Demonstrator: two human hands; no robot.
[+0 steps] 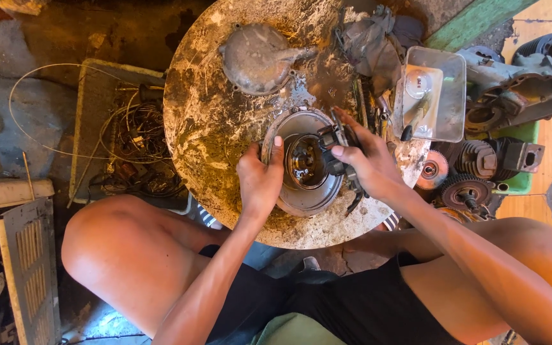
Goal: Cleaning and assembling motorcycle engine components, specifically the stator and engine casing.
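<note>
Landmark: round table (206, 128), stained and worn, seen from above.

Flywheel (303, 163), a shallow metal disc with a dark hub, lies flat on the table's near-right part.

Left hand (260, 182): forearm comes up from the near edge, wrist straight, palm on the flywheel's left rim, fingers curled over the rim, thumb pointing up along it. Clamped on the flywheel.

Right hand (367, 163): forearm comes in diagonally from the near right, wrist bent inward, fingers closed around a black part (337, 150) sitting at the flywheel's right rim. Whether that part is fastened to the flywheel, can't tell.

On the table's far side: grey cover (257, 57), dome up, well apart from the flywheel. Grey rag (372, 41) at the far-right edge.

Clear tray (432, 96) overhangs the table's right edge, just beyond the right hand.

Off the table to the right: gears (464, 188) and an engine casing (519, 89). Off to the left: tangle of wire (135, 140) on the floor.

Both knees bracket the table's near edge.
</note>
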